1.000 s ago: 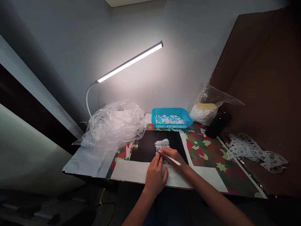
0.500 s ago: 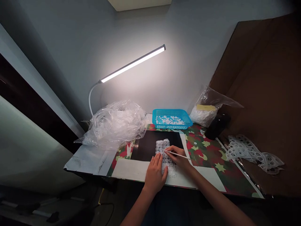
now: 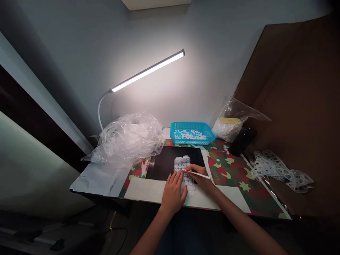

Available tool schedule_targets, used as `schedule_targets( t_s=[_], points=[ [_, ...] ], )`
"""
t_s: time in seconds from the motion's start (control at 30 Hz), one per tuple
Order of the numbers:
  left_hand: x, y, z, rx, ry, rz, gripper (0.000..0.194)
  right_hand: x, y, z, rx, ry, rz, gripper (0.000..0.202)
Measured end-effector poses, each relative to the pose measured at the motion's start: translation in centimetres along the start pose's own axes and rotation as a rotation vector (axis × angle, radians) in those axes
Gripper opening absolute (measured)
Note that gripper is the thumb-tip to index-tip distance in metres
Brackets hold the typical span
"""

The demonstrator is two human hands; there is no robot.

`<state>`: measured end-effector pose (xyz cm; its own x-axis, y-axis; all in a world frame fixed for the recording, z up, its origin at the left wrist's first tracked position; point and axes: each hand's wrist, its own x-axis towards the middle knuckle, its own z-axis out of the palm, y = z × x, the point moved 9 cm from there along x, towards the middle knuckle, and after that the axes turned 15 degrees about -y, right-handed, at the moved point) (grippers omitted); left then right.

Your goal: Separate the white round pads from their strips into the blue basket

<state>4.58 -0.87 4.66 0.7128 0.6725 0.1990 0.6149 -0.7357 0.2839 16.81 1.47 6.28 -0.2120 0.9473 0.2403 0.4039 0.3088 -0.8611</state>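
Note:
Two rows of a white lace strip, set with small round discs, lie side by side across a black mat. My left hand rests flat on the lower left part of the strip, fingers stretched out and the thumb apart. In my right hand a thin white stick is pinched like a pen. Its tip meets the strip close to my left fingertips, though the exact contact is too small to make out. Part of the strip is hidden under both hands.
Behind the black mat stands a blue basket with many white discs. A large clear plastic bag fills the back left under a lit lamp. At right are a bagged white heap, a black cylinder and loose lace.
The whole view has shifted slightly. My left hand stays spread on the strip, and my right hand keeps the stick's tip at nearly the same place.

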Motion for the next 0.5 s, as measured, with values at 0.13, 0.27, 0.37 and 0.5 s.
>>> schedule_targets(
  t_s=[0.13,0.27,0.37,0.5],
  points=[
    [0.0,0.0,-0.1,-0.013,-0.009,-0.012,0.048,-0.1,0.1,0.1,-0.026,-0.018,-0.014,0.027],
    [0.1,0.0,-0.2,-0.019,-0.011,-0.016,0.047,-0.1,0.1,0.5,-0.072,-0.046,-0.051,0.027],
    [0.2,-0.1,-0.1,-0.023,-0.016,-0.027,0.046,0.5,0.0,0.8,-0.124,-0.07,-0.093,0.026],
    [0.3,-0.2,0.0,-0.024,-0.022,-0.04,0.044,1.7,0.3,0.7,-0.177,-0.045,-0.123,0.029]
  ],
)
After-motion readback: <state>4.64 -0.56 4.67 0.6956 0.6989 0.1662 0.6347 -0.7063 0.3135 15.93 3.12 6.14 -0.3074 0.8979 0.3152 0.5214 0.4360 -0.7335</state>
